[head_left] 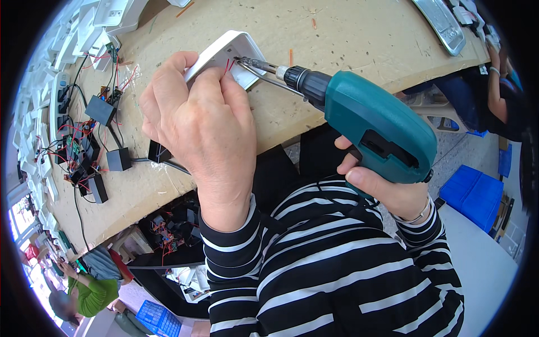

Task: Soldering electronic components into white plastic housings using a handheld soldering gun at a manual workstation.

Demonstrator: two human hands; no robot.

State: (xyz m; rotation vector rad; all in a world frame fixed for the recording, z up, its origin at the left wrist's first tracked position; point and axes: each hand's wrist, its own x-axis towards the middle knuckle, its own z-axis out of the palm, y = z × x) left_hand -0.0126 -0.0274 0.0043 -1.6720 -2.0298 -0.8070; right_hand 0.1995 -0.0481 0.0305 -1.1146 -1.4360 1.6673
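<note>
My left hand (199,126) holds a white plastic housing (222,53) tilted on the beige worktable (348,39), with thin red wires showing at its opening. My right hand (387,188) grips the handle of a teal cordless drill (373,121). The drill's dark chuck and long bit (258,64) point left, and the bit's tip sits inside the housing next to the red wires. My fingers hide much of the housing. Both my forearms wear black-and-white striped sleeves.
Black adapter blocks and small circuit boards with red and black wires (95,140) lie at the table's left. White housings (84,28) are piled far left. A metal tray (441,22) sits top right. Blue crates (474,194) stand on the floor. Other people sit at right (499,95) and lower left (92,289).
</note>
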